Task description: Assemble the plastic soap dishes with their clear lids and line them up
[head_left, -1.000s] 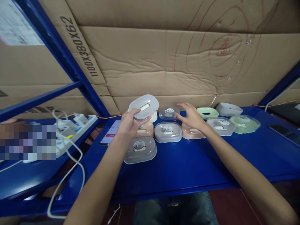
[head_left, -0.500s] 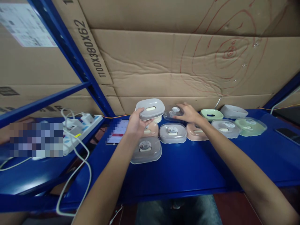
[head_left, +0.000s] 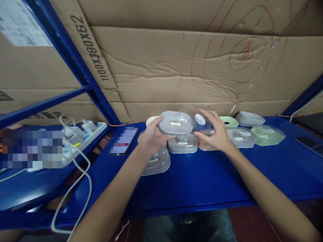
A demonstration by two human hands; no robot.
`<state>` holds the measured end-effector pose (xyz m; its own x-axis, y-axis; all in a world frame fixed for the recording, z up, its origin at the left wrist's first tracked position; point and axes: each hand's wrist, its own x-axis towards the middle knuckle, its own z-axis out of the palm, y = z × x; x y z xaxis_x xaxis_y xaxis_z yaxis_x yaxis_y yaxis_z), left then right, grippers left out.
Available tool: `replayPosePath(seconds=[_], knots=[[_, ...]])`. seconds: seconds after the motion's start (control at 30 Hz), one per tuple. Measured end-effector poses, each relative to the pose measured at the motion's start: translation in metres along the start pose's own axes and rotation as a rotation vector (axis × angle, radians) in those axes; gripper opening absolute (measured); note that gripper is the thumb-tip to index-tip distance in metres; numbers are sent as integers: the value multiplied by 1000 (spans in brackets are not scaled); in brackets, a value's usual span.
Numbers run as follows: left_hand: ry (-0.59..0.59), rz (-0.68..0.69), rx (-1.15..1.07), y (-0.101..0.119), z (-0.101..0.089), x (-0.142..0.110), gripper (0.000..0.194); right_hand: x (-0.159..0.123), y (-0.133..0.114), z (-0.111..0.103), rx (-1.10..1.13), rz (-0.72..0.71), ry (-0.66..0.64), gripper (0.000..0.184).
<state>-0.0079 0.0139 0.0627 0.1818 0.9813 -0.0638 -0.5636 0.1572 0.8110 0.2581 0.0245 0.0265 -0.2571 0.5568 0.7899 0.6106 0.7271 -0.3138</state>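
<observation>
My left hand (head_left: 152, 136) grips the left end of a grey oval plastic box (head_left: 166, 122) with a cream slot-shaped centre, thumb on top, above the shelf. Pinched at its right edge by my right hand (head_left: 218, 131) is a clear plastic cover (head_left: 202, 127) with a round sticker. The cover is tilted just right of the box and partly behind it; whether the two touch I cannot tell. Below them sit a covered grey box (head_left: 185, 147) and a peach box (head_left: 207, 145). Another covered grey box (head_left: 161, 164) lies near my left wrist.
To the right stand a covered grey box (head_left: 242, 141), a covered green box (head_left: 270, 137), an uncovered green piece (head_left: 230, 122) and a grey piece (head_left: 251, 118). A phone (head_left: 126, 139) and a power strip (head_left: 101, 129) with cables are at left. Cardboard (head_left: 156, 67) backs the blue shelf (head_left: 196, 181).
My right hand has lifted the clear cover off the shelf and brought it up beside the grey box. The left hand has carried the grey box to the right.
</observation>
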Motion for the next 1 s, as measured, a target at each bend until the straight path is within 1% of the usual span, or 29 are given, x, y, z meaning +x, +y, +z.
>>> replayPosePath(seconds=[0.07,0.13,0.27,0.4,0.5,0.67,0.83,1.0], knots=[[-67,-31,1,-3,2,-2,35,-2,-3,4,17,-23,-39,82],[-103,-60,-8,-6,4,-3,33,-4,-6,8,28,-38,-63,85],[-150,-89,-41,-11,5,-3,32,-7,-9,12,10,-66,-54,92],[-192,-108,-60,-16,6,-4,31,-9,-10,15,1,-85,-52,93],[-196,-122,-49,-18,9,-6,31,-10,-10,17,5,-87,-74,96],[-190,-94,-33,-20,11,-8,32,-10,-11,16,11,-102,-91,97],[-210,-54,-1,-23,10,-8,35,-9,-11,15,11,-113,-94,95],[-213,-51,15,-26,8,-8,33,-9,-12,14,0,-127,-110,96]])
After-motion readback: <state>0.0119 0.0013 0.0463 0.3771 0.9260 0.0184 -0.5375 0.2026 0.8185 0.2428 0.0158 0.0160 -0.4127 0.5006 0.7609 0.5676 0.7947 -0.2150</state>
